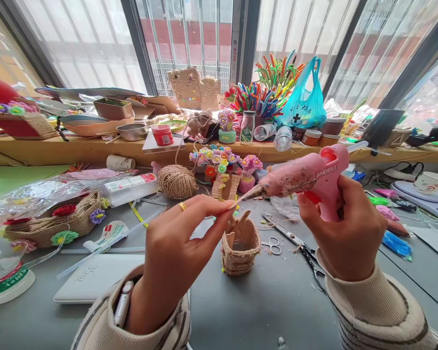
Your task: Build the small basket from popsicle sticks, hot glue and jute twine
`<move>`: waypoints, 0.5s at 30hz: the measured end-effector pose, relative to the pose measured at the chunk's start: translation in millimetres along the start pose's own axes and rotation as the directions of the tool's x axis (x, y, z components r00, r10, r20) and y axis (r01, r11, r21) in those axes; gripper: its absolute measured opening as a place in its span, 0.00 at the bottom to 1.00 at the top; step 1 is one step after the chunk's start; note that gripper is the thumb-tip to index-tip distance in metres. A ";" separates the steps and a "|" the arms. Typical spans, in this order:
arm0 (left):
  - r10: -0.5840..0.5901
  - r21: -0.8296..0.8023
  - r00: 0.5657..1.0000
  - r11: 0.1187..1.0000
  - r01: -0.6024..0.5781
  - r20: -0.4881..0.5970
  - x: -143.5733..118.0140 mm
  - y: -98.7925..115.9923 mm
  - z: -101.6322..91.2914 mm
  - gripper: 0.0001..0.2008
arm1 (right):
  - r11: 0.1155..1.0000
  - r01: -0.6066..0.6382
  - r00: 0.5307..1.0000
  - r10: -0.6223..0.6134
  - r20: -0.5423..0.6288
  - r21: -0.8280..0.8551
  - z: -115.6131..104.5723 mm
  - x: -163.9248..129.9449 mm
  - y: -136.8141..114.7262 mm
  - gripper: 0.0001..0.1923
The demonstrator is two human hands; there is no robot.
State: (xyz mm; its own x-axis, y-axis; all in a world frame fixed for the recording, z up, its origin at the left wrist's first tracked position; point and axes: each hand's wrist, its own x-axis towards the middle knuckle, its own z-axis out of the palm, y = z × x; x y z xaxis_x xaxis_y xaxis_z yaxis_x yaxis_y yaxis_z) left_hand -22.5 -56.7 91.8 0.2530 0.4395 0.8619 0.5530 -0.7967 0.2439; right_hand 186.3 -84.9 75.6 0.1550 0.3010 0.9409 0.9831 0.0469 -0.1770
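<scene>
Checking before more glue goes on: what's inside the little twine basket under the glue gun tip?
Wooden sticks stand up out of the twine basket; its wall hides the bottom.

— What am I wearing?

— Cream knit sleeves with dark stripes and ribbed cuffs. A gold ring point(182, 206) on my left hand point(171, 257), lower centre. A pale watch point(123, 304) tucked under that cuff.

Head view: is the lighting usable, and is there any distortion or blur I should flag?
Head view: bright daylight from the windows leaves the panes nearly washed out, while the table is evenly lit with soft shadows. Wide-angle distortion bows the window frames and the wooden ledge. The left hand, right hand, pink glue gun and small twine basket are sharp; the edges look stretched.
</scene>
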 end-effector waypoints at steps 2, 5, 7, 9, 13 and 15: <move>0.014 0.024 1.000 1.000 -0.013 -0.020 -0.6 1.5 -0.8 0.03 | 1.000 0.011 1.000 -0.011 0.009 -0.006 -1.2 -1.1 -1.4 0.21; 0.023 0.052 0.999 0.998 -0.021 -0.038 -0.9 4.3 -2.0 0.03 | 1.000 -0.004 1.000 0.004 0.029 -0.014 -1.9 -2.6 -3.5 0.20; 0.010 0.063 0.999 0.998 -0.008 -0.032 -0.7 6.6 -2.8 0.02 | 1.000 -0.018 0.999 0.019 0.037 -0.021 -2.4 -3.5 -4.7 0.20; -0.009 0.071 1.000 0.997 0.010 -0.020 -0.4 8.8 -3.6 0.02 | 0.999 -0.029 0.998 0.031 0.050 -0.029 -3.1 -4.5 -5.5 0.19; -0.009 0.070 1.000 0.998 0.010 -0.006 -0.3 11.0 -4.1 0.02 | 0.999 -0.030 0.998 0.031 0.060 -0.027 -4.0 -5.9 -5.3 0.19; -0.022 0.068 1.000 0.997 0.022 -0.004 -0.4 11.2 -4.0 0.02 | 1.000 -0.020 0.999 0.020 0.041 -0.024 -3.7 -6.2 -4.7 0.19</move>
State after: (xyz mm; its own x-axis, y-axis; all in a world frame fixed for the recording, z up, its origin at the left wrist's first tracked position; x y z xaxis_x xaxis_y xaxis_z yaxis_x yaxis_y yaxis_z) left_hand -19.6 -67.5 95.9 0.2376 0.4551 0.8581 0.6108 -0.7569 0.2323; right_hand 181.1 -90.6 71.7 0.1710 0.3407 0.9245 0.9820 0.0179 -0.1882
